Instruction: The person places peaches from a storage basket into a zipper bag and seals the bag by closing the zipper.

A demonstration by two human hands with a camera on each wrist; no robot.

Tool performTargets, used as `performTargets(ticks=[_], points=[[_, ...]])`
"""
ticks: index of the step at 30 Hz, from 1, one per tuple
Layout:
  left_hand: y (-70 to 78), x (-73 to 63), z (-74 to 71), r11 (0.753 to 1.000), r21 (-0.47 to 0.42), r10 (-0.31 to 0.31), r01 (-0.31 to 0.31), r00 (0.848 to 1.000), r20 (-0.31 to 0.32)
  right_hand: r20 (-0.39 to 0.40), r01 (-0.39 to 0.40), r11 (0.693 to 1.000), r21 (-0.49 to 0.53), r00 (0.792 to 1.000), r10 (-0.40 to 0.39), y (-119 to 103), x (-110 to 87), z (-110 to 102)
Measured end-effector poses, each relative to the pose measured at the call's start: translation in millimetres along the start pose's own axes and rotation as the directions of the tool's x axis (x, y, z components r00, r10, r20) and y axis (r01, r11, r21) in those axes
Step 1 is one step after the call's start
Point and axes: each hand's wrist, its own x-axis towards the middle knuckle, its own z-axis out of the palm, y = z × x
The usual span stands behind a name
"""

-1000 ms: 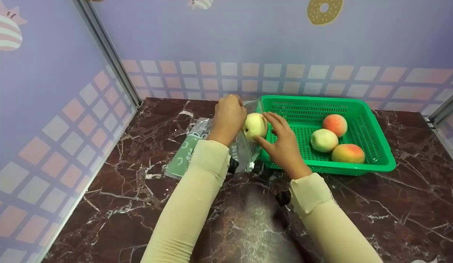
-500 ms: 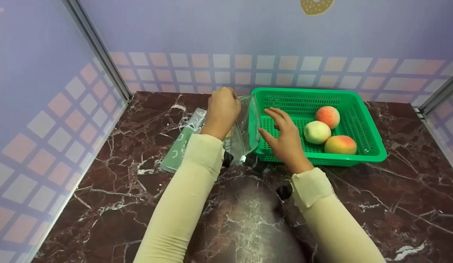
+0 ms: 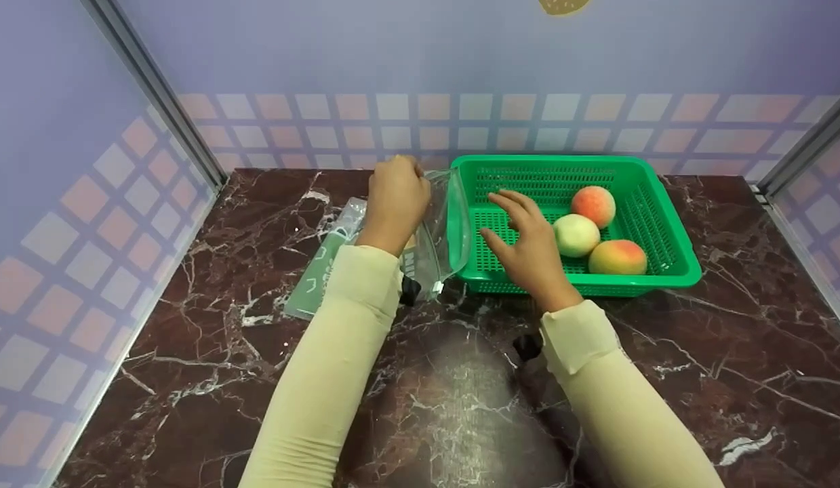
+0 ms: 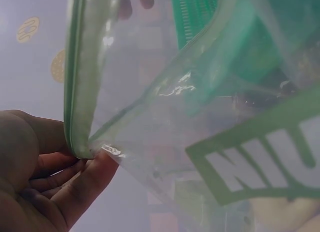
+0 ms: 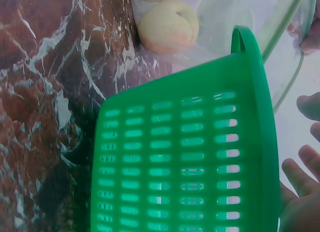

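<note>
A clear plastic zip bag [image 3: 441,227] with a white slider [image 3: 438,288] stands with its mouth spread against the basket's left side. My left hand [image 3: 396,203] pinches its top edge between thumb and fingers, plain in the left wrist view, where green print with white letters marks the bag. My right hand [image 3: 533,254] hovers over the left part of the green basket [image 3: 548,160], fingers spread and holding nothing. Three peaches sit in the basket: a reddish peach [image 3: 593,207], a pale peach [image 3: 577,236] and an orange-yellow peach [image 3: 617,257]. Through the plastic, the right wrist view shows a peach [image 5: 169,26] and part of another.
A green-printed piece of plastic [image 3: 318,278] lies left of my left wrist on the dark marbled tabletop [image 3: 474,407]. Purple walls [image 3: 325,54] with a tile pattern rise at the back and sides.
The pale peach held by my right hand at the bag's mouth has gone into the bag, and that hand has let go and drawn back right. My left hand keeps the bag's edge.
</note>
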Motion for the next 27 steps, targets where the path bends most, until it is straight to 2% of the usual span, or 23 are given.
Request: performTargets(ticks=[4, 10, 21, 27], points=[[-1.5, 0.9, -0.7, 1.000, -0.001, 0.010, -0.010, 1.000, -0.014, -0.001, 0.002, 1.000, -0.004, 1.000, -0.002, 1, 1.4, -4], [-2.3, 2.4, -2.7, 1.000, -0.003, -0.016, 0.016, 1.000, -0.003, -0.004, -0.003, 1.000, -0.014, 1.000, 0.003, 6, 1.8, -12], [-6.4, -0.1, -1.3, 0.999, -0.035, -0.006, 0.006, 1.000, -0.009, 0.015, -0.072, 0.992, -0.101, 0.997, 0.074, 23, -5.0, -28], [-5.5, -0.6, -2.4, 0.999, -0.040, 0.003, -0.003, 1.000, 0.000, -0.015, -0.063, 0.988, -0.138, 0.998, 0.062, 33, -7.1, -37]])
